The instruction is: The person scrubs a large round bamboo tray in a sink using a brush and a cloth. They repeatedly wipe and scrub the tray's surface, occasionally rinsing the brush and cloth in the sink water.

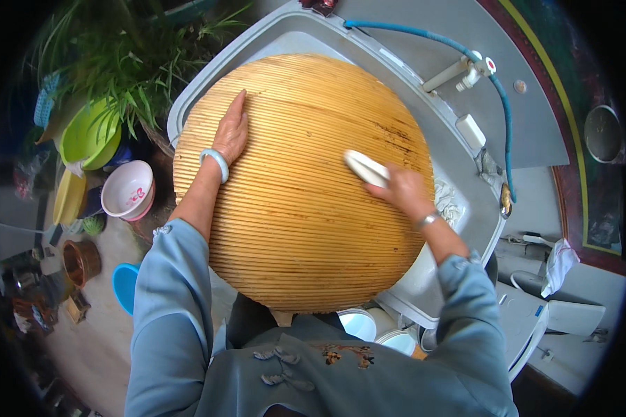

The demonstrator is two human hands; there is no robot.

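Note:
A large round mat of yellow-brown stalks (pixel 302 234), laid side by side in rows, lies tilted over a grey sink, its lower edge near my lap. Dark stains mark its upper right part. My left hand (pixel 232 130), with a pale bangle at the wrist, rests flat on the left side of the mat, fingers held together. In my right hand (pixel 409 193) is a white scrub brush (pixel 366 168), held against the mat right of its middle. Hand and brush are blurred, and the brush's underside is hidden.
The grey sink (pixel 448 125) has a blue hose (pixel 506 114) and a tap (pixel 469 73) at its right rim. White cloth (pixel 447 200) lies inside it. At left are a green basin (pixel 91 135), a pink-white basin (pixel 128 190) and leafy plants (pixel 130 78). Buckets (pixel 357 323) stand below.

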